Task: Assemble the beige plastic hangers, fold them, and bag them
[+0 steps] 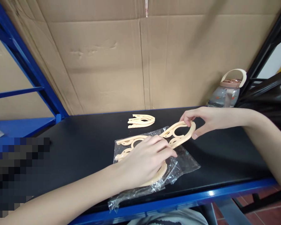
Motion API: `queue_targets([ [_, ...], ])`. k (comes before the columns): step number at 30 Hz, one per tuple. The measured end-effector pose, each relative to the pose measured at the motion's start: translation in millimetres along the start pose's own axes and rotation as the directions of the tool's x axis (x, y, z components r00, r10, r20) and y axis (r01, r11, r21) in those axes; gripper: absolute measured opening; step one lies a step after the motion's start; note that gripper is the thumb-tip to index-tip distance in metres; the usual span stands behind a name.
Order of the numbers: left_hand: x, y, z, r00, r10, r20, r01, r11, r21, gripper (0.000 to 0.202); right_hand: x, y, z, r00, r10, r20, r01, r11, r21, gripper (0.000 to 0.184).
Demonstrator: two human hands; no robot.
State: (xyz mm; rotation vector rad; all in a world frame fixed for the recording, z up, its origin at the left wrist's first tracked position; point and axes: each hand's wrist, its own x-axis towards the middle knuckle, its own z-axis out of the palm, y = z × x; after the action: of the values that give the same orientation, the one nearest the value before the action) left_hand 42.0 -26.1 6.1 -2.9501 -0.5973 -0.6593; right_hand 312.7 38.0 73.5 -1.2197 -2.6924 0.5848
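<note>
My right hand (200,120) pinches the rounded end of a cream plastic folding hanger (186,136). The other end of this hanger lies over a clear plastic bag (188,163). More folded cream hangers (126,139) rest on or in the bag; I cannot tell which. My left hand (150,156) lies over them with its fingers stretched out, palm down, hiding their middle part. Further back on the black table sits a small set of folded cream hangers (145,117), apart from both hands.
The black tabletop (84,150) has a blue metal front edge (201,194). Cardboard panels (107,62) stand behind it. A clear bottle with a pink lid and cream handle (224,95) stands at the back right. A blue metal frame (37,81) rises on the left.
</note>
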Motion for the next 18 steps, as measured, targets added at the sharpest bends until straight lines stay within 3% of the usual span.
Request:
queue_targets([
  [3,-1.2,-0.5,1.3,0.996,0.066,-0.052,-0.058,0.989,0.139,0.023,5.6,-1.1,8.3,0.985,0.073,0.156,-0.066,0.997,-0.048,0.037],
  [5,-2.9,-0.6,0.8,0.993,0.103,-0.056,-0.089,0.973,0.215,0.023,9.6,-2.5,13.9,0.978,0.094,0.187,-0.081,0.994,-0.077,0.038],
  [11,-10.1,3.3,-6.8,0.995,0.098,-0.002,-0.092,0.941,0.327,0.021,15.4,-8.9,26.5,0.986,0.099,0.135,-0.085,0.991,-0.101,0.044],
  [15,-12.0,8.2,-13.4,0.969,0.237,0.076,-0.245,0.849,0.468,0.019,17.4,-12.5,30.8,0.99,0.047,0.13,-0.033,0.993,-0.11,0.046],
  [18,-12.2,12.1,-15.7,0.952,0.297,0.071,-0.287,0.794,0.535,0.017,18.5,-12.1,30.9,0.991,0.034,0.13,-0.016,0.99,-0.139,0.04],
])
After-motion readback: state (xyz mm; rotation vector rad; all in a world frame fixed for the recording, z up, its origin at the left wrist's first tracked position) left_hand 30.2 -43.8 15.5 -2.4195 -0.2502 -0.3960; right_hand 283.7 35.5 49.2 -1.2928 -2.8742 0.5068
